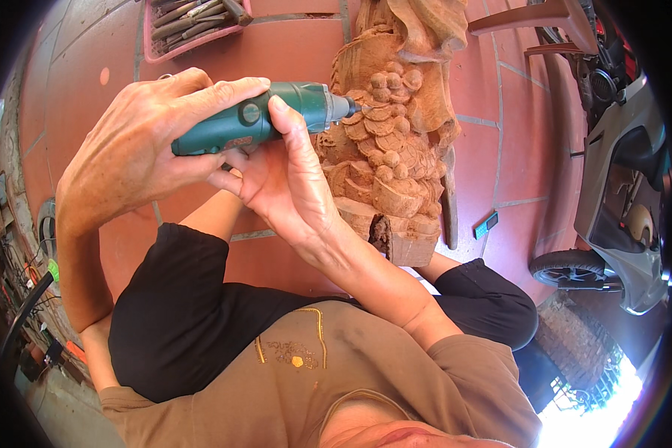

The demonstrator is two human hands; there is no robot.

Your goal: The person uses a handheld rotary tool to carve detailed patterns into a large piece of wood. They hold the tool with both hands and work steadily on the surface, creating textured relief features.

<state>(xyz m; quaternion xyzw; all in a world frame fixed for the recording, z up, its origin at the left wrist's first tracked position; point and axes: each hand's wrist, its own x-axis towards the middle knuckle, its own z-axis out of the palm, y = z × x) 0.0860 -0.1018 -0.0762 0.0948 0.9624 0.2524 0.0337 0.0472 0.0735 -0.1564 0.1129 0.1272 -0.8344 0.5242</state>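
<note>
My left hand (pixel 138 134) is closed around the rear of a green rotary tool (pixel 235 125), with its fingers stretched over the top of the body. Closer to the tool's nose, my right hand (pixel 295 175) grips it from below, its thumb pressed along the side. The dark collet end points right, and its thin bit meets or nearly meets the brown wood carving (pixel 384 142); contact is too small to tell. Rounded beads, overlapping scale-like discs and drapery folds cover the carving, which lies between my bent legs.
A pink basket (pixel 153 46) of wooden-handled carving tools stands at the far left on red tiles. Right of the carving lies a small teal phone (pixel 486 225). A brown plastic chair (pixel 567 22) and a parked motorbike (pixel 620 201) are further right. Cables and clutter (pixel 37 291) line the left edge.
</note>
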